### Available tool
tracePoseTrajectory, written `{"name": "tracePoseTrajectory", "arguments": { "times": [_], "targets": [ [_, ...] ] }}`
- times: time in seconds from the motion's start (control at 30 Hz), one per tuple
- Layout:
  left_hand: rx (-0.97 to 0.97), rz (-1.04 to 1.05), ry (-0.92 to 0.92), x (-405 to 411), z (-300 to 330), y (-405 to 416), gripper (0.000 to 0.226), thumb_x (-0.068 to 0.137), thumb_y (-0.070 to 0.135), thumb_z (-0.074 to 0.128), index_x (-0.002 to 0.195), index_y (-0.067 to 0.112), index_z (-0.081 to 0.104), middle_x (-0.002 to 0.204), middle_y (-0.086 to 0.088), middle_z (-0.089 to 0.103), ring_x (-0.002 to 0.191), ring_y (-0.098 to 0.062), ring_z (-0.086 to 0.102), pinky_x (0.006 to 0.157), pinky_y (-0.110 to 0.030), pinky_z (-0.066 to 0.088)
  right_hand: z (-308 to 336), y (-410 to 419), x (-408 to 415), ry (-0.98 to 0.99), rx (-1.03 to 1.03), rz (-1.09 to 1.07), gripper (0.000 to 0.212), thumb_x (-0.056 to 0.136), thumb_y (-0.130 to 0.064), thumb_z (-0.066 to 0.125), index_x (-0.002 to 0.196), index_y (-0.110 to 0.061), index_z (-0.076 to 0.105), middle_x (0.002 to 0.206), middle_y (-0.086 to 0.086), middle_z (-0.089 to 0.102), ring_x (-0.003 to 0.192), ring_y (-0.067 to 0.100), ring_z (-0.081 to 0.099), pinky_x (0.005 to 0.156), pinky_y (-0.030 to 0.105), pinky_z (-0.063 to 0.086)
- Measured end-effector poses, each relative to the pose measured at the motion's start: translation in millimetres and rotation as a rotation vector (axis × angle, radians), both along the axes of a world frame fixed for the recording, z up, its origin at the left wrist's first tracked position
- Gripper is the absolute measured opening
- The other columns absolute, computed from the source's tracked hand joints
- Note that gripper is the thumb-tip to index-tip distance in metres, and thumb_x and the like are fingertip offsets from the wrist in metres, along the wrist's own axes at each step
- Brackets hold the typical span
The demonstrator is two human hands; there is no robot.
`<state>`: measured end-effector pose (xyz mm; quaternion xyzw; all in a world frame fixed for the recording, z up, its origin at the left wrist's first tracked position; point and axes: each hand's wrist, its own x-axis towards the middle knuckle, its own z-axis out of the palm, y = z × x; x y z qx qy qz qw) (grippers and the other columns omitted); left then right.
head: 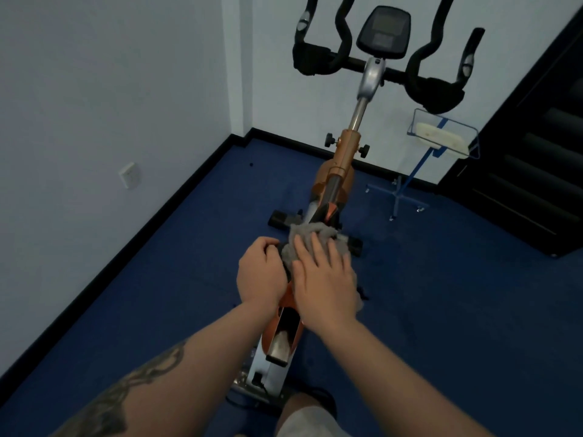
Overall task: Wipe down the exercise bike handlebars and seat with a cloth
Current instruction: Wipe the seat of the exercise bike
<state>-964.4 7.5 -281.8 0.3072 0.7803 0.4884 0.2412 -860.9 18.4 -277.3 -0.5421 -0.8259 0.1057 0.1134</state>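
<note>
I look down on the exercise bike (pixel 339 171), which stands on the blue floor (pixel 441 310) near a corner of pale walls. My right hand (pixel 325 279) lies flat, fingers straight and spread, pressing a grey cloth (pixel 303 234) onto the seat (pixel 285 263). The seat is almost wholly covered by the cloth and both hands; only a dark sliver shows between them. The cloth bunches up past my fingertips, toward the front of the bike. My left hand (pixel 260 272) sits just beside the right, its fingers curled over the seat's left edge, gripping it; the two hands are touching or nearly so. The left forearm carries a dark tattoo.

Below the hands, the orange and silver frame (pixel 284 329) runs back toward me. Ahead, the black handlebars (pixel 318 63) rise well apart from the cloth, with a dark console (pixel 383 31) between them on a silver post. To the right of the bike stands a blue wire stand (pixel 410 178) holding a pale object I cannot identify. A white wall plate (pixel 129 175) sits low on the left wall, and a dark stepped structure (pixel 536 152) fills the right edge.
</note>
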Motion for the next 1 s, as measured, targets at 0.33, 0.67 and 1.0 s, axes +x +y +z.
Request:
{"name": "tracePoseTrajectory", "arguments": {
  "times": [0.33, 0.67, 1.0],
  "targets": [
    [-0.02, -0.001, -0.013, 1, 1, -1, 0.027, 0.098, 0.02, 0.04, 0.104, 0.023, 0.066, 0.101, 0.008, 0.065, 0.091, -0.01, 0.059, 0.079, -0.037, 0.05, 2, 52, 15, 0.134, -0.239, -0.053, 0.054, 0.103, -0.034, 0.024, 0.153, -0.015, 0.021, 0.163, 0.009, 0.003, 0.149, 0.029, -0.002, 0.121, 0.044, 0.006],
    [-0.028, -0.008, -0.003, 1, 4, 0, 0.027, 0.098, 0.018, 0.041, 0.105, 0.021, 0.067, 0.1, 0.005, 0.066, 0.091, -0.013, 0.06, 0.079, -0.038, 0.051, 11, 103, -11, -0.236, -0.112, 0.145, 0.05, 0.105, -0.036, 0.018, 0.153, -0.022, 0.021, 0.163, 0.001, 0.005, 0.15, 0.024, -0.005, 0.12, 0.048, -0.001],
    [-0.032, -0.012, -0.009, 2, 5, 0, 0.027, 0.099, 0.019, 0.04, 0.105, 0.023, 0.066, 0.099, 0.007, 0.066, 0.089, -0.012, 0.061, 0.078, -0.039, 0.052, 4, 107, -23, -0.16, -0.211, -0.007, 0.054, 0.105, -0.031, 0.016, 0.153, -0.007, 0.014, 0.163, 0.011, -0.004, 0.148, 0.026, -0.012, 0.119, 0.048, -0.009]
  ]
}}
